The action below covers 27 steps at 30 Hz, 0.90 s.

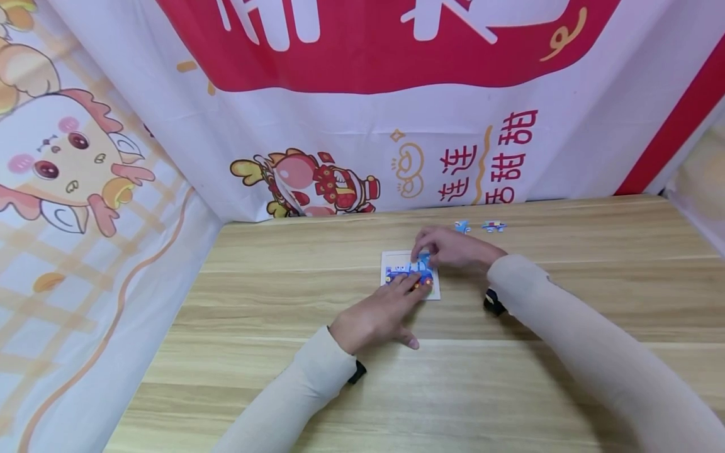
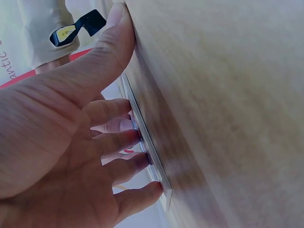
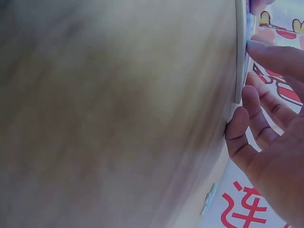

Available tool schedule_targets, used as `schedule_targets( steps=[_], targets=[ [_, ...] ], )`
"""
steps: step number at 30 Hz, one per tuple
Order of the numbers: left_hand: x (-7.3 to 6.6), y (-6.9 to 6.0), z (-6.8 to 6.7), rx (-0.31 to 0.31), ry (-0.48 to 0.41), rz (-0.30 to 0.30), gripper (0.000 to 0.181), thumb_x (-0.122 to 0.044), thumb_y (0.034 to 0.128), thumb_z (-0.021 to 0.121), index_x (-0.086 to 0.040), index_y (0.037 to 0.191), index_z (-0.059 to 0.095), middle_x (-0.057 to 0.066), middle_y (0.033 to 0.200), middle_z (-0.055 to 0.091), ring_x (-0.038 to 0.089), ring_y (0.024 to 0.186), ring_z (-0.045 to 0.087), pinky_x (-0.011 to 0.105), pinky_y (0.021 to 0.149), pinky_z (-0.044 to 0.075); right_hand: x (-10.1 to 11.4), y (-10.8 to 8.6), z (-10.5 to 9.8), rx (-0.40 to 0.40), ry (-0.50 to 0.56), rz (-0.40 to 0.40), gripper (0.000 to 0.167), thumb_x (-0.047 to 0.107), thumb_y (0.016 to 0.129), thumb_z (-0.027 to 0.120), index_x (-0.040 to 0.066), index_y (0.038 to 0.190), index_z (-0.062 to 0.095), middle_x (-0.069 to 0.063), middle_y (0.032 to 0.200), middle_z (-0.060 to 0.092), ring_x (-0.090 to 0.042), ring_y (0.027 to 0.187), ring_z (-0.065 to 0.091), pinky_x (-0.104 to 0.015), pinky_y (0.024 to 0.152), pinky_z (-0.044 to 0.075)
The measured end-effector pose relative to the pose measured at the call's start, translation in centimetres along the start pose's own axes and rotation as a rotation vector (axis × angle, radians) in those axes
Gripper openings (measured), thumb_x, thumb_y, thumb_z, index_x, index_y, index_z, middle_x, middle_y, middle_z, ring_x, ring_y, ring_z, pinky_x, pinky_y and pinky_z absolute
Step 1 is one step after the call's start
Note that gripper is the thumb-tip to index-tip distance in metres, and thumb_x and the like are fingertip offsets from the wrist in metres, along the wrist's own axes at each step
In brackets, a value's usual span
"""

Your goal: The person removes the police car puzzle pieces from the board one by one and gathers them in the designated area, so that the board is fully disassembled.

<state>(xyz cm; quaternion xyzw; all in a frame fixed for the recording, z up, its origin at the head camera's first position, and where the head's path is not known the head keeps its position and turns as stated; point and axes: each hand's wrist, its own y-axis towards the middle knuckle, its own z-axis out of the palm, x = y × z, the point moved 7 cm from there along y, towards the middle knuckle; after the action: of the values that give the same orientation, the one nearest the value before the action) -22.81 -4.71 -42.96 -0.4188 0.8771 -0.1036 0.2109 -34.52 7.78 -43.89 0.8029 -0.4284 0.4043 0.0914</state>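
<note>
A small white-edged jigsaw puzzle board [image 1: 387, 259] with a blue cartoon vehicle picture lies flat on the table. My left hand [image 1: 376, 314] rests its outstretched fingertips on the lower part of the picture, thumb held apart. In the left wrist view, those fingers touch the face of the board [image 2: 146, 130]. At the upper right corner, my right hand [image 1: 453, 247] pinches a blue puzzle piece [image 1: 423, 257] between thumb and fingers, against the board. From the right wrist, the thumb meets the board [image 3: 241, 52]; the piece itself is mostly hidden.
Two loose puzzle pieces, one blue [image 1: 462, 226] and one multicoloured [image 1: 494, 226], lie near the back edge of the wooden table [image 1: 272, 302]. A printed cloth [image 1: 340, 119] hangs behind the table, and another covers the left side.
</note>
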Motion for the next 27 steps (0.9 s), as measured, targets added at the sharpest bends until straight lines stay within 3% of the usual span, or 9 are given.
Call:
schedule_targets(
  steps=[4,11,19,24,27],
  targets=[
    [-0.06,0.03,-0.05,-0.001,0.002,0.004,0.104,-0.046,0.0851,0.083,-0.021,0.168,0.026,0.006,0.178,0.014,0.027,0.165,0.012,0.047,0.133,0.021,0.07,0.11,0.02,0.025,-0.011,0.000,0.033,-0.003,0.094,0.062,0.019,0.112,0.078,-0.006,0.131,0.057,-0.027,0.114,0.053,-0.045,0.103,0.047],
    [0.01,0.14,0.00,-0.002,0.004,0.006,0.104,-0.046,0.0852,0.083,-0.021,0.168,0.025,0.006,0.178,0.014,0.027,0.165,0.012,0.047,0.133,0.021,0.53,0.47,0.11,0.057,-0.106,-0.035,0.031,-0.004,0.090,0.063,0.018,0.108,0.075,-0.009,0.131,0.055,-0.026,0.112,0.054,-0.044,0.101,0.048],
    [0.06,0.21,0.07,0.005,-0.004,0.003,0.103,-0.045,0.0858,0.083,-0.021,0.168,0.025,0.006,0.178,0.013,0.027,0.165,0.011,0.046,0.134,0.020,0.62,0.45,0.23,0.057,-0.091,-0.035,0.032,-0.007,0.089,0.061,0.016,0.107,0.074,-0.011,0.128,0.054,-0.028,0.113,0.052,-0.045,0.101,0.047],
    [0.03,0.19,0.05,0.005,-0.004,0.006,0.104,-0.046,0.0853,0.083,-0.021,0.168,0.025,0.006,0.178,0.014,0.027,0.165,0.011,0.046,0.133,0.021,0.49,0.06,0.18,0.037,-0.052,-0.006,0.033,-0.007,0.093,0.059,0.019,0.106,0.074,-0.008,0.130,0.055,-0.030,0.124,0.049,-0.055,0.112,0.043],
    [0.05,0.20,0.11,0.005,-0.007,0.007,0.104,-0.046,0.0853,0.083,-0.021,0.168,0.026,0.006,0.178,0.013,0.027,0.165,0.011,0.047,0.133,0.021,0.67,-0.05,0.21,0.015,-0.095,-0.030,0.033,-0.007,0.094,0.060,0.021,0.105,0.075,-0.007,0.130,0.056,-0.032,0.131,0.047,-0.060,0.119,0.039]
  ],
)
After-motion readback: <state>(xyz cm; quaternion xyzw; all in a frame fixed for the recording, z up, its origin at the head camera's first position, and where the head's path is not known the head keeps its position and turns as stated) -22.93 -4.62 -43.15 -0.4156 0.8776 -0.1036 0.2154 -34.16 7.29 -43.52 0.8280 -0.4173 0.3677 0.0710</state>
